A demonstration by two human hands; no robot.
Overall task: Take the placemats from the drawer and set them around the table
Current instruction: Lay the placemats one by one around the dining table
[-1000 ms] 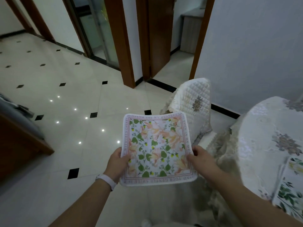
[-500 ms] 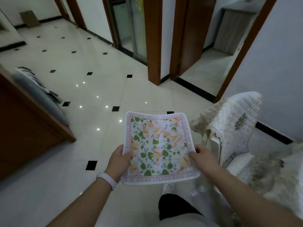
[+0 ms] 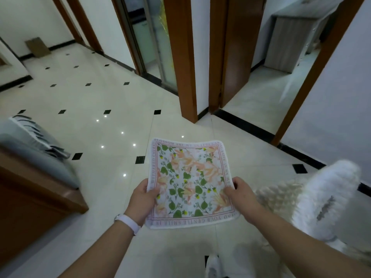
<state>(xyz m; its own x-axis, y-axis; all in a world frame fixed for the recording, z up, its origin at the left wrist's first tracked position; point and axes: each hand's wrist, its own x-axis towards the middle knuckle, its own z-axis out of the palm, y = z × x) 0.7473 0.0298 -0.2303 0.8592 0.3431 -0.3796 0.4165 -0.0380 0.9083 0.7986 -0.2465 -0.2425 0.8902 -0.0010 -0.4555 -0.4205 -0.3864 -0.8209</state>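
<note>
Tiled floor [image 3: 84,125] — one placemat [image 3: 190,181], two-hand grip.

Placemat [image 3: 190,181] is white w/ green leaves, peach/orange flowers, tiny yellow buds, plus a thin red border line & reddish lettering round the edge. Floor [image 3: 90,101] = glossy cream tiles w/ small black diamond insets, black skirting. Door frames [image 3: 180,57] warm orange-brown wood, walls white-ish. Wristband [image 3: 130,223] pale pink/white. Chair cover [image 3: 325,197] quilted white w/ a grey motif, blurry tbh. Cushion [image 3: 30,149] at left is grey.
</note>
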